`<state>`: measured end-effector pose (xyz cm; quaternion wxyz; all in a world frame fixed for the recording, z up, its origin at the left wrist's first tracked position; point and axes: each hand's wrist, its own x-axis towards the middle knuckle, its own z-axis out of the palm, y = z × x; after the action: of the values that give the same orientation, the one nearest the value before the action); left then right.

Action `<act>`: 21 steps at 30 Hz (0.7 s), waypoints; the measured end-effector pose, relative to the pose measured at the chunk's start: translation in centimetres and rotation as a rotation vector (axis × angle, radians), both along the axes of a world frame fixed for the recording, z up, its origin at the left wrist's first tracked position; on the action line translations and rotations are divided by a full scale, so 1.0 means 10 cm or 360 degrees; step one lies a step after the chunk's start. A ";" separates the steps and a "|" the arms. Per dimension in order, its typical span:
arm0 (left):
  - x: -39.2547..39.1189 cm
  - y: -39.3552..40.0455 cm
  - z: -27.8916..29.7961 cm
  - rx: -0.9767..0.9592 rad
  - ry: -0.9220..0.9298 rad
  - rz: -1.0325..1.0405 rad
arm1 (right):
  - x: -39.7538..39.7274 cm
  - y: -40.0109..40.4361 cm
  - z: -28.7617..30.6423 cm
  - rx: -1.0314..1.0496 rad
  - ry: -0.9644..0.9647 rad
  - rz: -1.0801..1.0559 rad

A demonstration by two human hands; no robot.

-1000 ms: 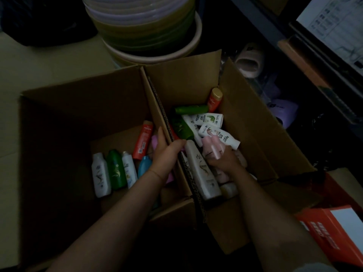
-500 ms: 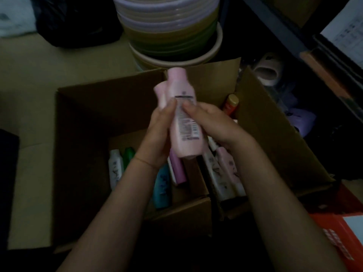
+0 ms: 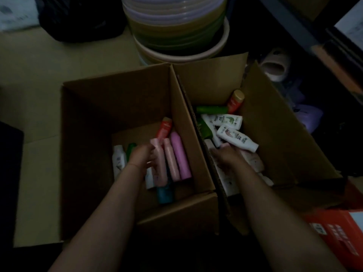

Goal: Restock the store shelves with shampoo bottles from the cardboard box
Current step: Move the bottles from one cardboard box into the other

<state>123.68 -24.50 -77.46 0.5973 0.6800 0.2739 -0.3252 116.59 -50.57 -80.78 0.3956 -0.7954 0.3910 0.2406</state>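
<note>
In the brown cardboard box (image 3: 121, 107) by my left arm: pale pink bottles (image 3: 170, 161), one purple (image 3: 179, 156), one red (image 3: 164, 127), one teal (image 3: 165, 194).

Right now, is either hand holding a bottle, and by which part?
The left hand grips a pale pink bottle around its upper body in the left box. The right hand reaches among the right box's bottles; whether it holds one cannot be told.

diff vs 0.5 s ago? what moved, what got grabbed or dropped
The two pale pink bottles held up over the boxes half a second ago now lie in the left cardboard box beside the purple bottle. The left hand has come down with them and rests against them. The right hand has let go and dropped into the right cardboard box. Both boxes and the white bottles stayed put.
</note>
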 end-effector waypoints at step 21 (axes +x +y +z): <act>-0.49 -0.78 0.56 -0.0458 -0.0330 -0.0613 | -0.36 0.16 -0.35 -0.0179 -0.0092 0.0093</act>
<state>118.82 -32.27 -71.82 0.6398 0.6574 0.0276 -0.3970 113.02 -49.01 -84.32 0.3544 -0.8341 0.3688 0.2067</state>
